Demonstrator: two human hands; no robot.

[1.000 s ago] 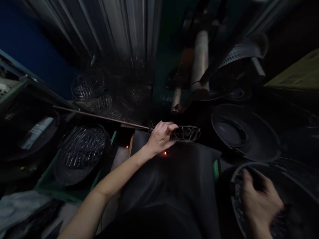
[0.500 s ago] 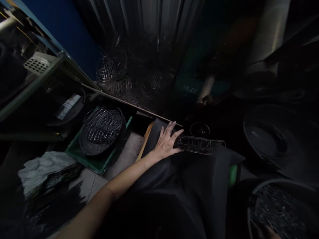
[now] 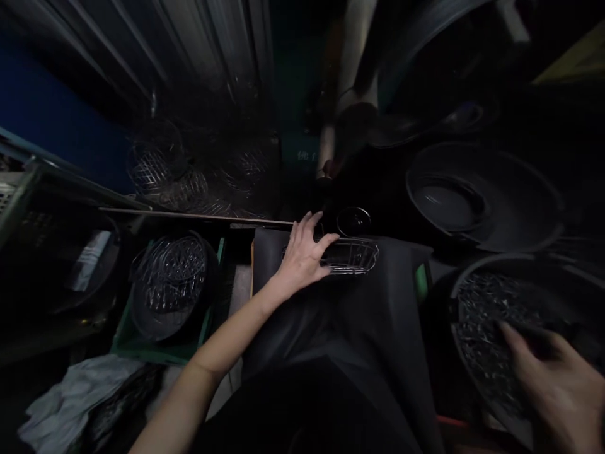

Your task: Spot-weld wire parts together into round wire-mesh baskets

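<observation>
My left hand (image 3: 306, 255) spans a small wire basket (image 3: 362, 255) on the dark cloth over my lap. Its thumb lies at the near rim and its fingers reach to the far side, covering part of the basket. At the right, a round tub (image 3: 456, 315) holds a heap of small dark metal pieces (image 3: 491, 302). Over that heap is my right hand (image 3: 562, 384), smeared by motion. Thumb and forefinger look apart, but the other fingers are hidden, and whether anything is held I cannot make out.
At the left, wire racks (image 3: 182, 265) fill a black basin in a green crate (image 3: 120, 340). A pale cloth (image 3: 70, 391) lies below it. Beyond a thin ledge (image 3: 212, 217) are more wire pieces (image 3: 155, 167). A large dark basin (image 3: 515, 208) stands at the right, near a machine pipe (image 3: 326, 151).
The view has swung right. My right hand has come fully into sight over the tub. My left hand stays at the wire basket, whose far end now lies closer to my fingers.
</observation>
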